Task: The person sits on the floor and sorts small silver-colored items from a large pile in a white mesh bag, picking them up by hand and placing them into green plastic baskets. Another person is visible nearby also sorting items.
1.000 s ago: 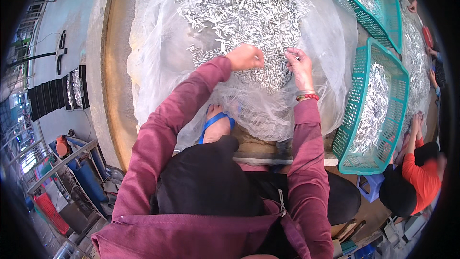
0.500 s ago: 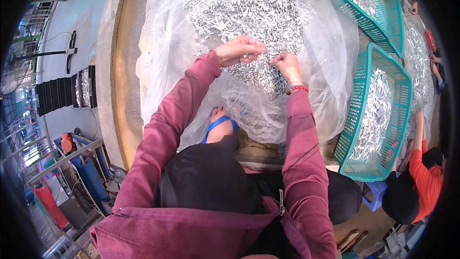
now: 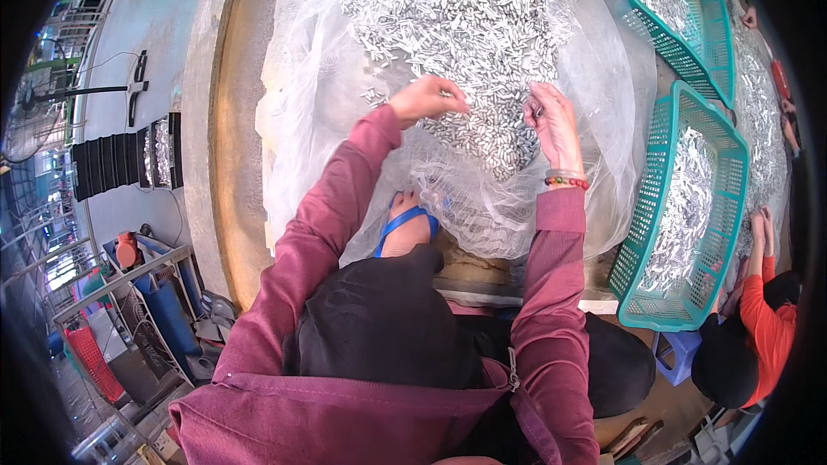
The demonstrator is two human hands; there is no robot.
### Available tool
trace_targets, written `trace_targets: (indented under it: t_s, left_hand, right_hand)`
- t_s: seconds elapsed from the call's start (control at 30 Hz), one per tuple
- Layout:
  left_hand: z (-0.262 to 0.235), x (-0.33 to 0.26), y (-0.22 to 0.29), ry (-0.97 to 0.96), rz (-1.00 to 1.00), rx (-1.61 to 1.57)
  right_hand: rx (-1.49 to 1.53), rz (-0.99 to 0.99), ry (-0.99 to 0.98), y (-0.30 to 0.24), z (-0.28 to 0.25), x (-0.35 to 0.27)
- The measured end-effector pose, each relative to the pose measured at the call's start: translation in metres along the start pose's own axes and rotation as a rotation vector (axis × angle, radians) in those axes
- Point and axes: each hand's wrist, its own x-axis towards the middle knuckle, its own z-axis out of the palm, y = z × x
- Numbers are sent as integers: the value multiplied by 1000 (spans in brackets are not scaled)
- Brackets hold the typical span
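The left hand point(image 3: 428, 97) has its fingers bent close together, the right hand point(image 3: 554, 123) its fingers loosely curled; whether either holds anything cannot be told; both are over silver pieces point(image 3: 457, 21), heaped down the net's point(image 3: 600, 65) middle toward its near edge, a green basket point(image 3: 648, 198) beyond its right edge

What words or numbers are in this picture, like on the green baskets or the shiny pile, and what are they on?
None that I can read.
Silvery pile: no writing shows.
Nearer green basket: no writing shows.
Gear at lower left: too small and blurred to tell.
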Motion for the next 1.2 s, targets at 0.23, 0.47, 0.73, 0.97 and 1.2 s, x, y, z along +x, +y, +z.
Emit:
trace_targets:
  t_s: [0.23,0.47,0.73,0.97,1.2]
  left_hand:
    - [-40,-39,20,-51,221,-881]
    - [-51,-6,-18,165,103,357]
    - [-20,1,-52,352,44,1057]
    - [-44,-17,-7,76,98,-755]
    - [-51,-3,-10,274,-122,-54]
  right_hand:
    - [-1344,-364,265,40,33,37]
    - [-1465,-59,50,48,45,30]
    - [-675,123,63,10,28,18]
    - [-137,245,-82,0,23,4]
    - [624,180,-110,11,17,-1]
